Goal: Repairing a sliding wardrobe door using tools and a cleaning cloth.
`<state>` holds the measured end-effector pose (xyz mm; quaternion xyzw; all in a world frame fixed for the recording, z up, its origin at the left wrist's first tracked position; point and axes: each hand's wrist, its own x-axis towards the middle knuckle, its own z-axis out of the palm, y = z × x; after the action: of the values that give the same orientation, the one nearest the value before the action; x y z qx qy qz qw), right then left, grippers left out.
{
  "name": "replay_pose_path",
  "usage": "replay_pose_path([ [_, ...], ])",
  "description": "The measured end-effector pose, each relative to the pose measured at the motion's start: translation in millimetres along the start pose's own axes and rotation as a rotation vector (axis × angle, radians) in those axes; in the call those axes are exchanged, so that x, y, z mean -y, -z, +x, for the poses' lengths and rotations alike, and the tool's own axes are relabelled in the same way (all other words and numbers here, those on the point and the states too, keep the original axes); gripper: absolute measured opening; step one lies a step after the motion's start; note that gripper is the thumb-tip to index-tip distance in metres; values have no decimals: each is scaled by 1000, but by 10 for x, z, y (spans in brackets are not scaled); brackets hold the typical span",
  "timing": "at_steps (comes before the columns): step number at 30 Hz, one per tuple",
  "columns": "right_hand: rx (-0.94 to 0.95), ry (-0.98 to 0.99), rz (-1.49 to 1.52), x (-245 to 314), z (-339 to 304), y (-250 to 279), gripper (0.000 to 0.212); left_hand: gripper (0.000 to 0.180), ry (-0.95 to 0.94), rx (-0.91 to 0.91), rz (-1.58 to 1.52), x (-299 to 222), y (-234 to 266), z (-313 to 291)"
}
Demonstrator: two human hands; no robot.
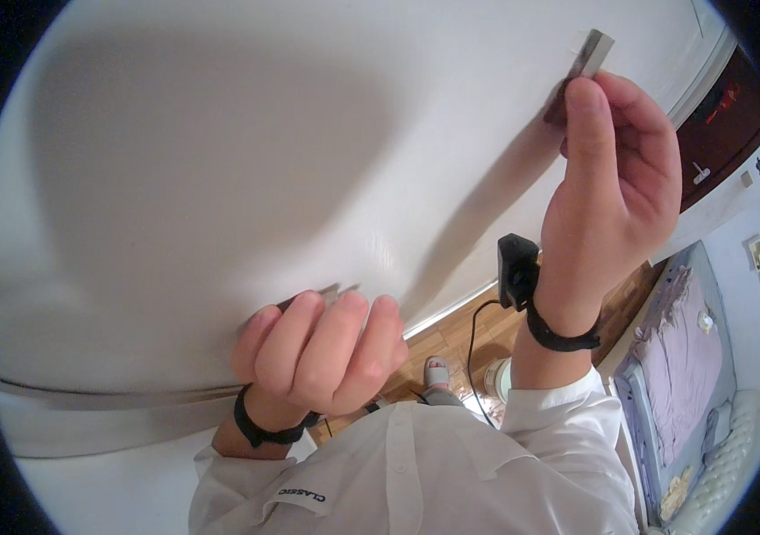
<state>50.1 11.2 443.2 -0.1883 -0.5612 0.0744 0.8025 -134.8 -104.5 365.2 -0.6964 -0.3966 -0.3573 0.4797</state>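
My right hand (607,169) is raised high at the right, thumb and fingers pinched on a short, flat, silver-grey metal strip (594,55). The strip is tilted and lies close to a white wall-like surface (451,98); whether it touches cannot be told. Lower and nearer my body, my left hand (322,349) is closed, its knuckles and fingers toward me. A thin greyish edge (331,292) shows just beyond its fingertips, but most of that thing is hidden.
A black device (517,272) with a cable is strapped at my right wrist; a black band (264,430) circles the left. Below are a wooden floor (451,348), a slippered foot (436,370) and a pale bucket (497,378). A bed (678,357) and dark door (727,125) stand right.
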Motion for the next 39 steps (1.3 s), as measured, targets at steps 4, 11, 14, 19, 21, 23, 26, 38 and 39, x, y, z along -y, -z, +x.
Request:
replay_pose_path([
  [4, 33, -5, -23, -61, 11, 14, 17, 16, -12, -24, 2, 1, -92, -24],
  [11, 29, -10, 1, 5, 84, -59, 17, 14, -9, -66, -4, 32, -120, -3],
  [14, 18, -30, -33, -13, 54, -50, 16, 14, -9, -89, -11, 50, -142, -14],
  [19, -4, -77, -33, -52, 31, -108, 15, 14, -20, -82, -32, 127, -183, -7],
  [21, 8, -57, -15, -79, 37, -113, 16, 14, -4, -77, -22, 121, -191, -22],
  [23, 22, -37, -6, -102, 53, -107, 16, 15, -2, -70, -23, 117, -201, -18],
  [26, 33, -36, 2, -125, 70, -87, 15, 14, 0, -72, -26, 110, -241, -4],
  [38, 271, 138, 149, 213, 301, 55, 18, 11, -4, -168, 20, 29, -112, 89],
  [39, 281, 157, 165, 348, 337, -38, 18, 11, 2, -184, 41, 31, -78, 67],
])
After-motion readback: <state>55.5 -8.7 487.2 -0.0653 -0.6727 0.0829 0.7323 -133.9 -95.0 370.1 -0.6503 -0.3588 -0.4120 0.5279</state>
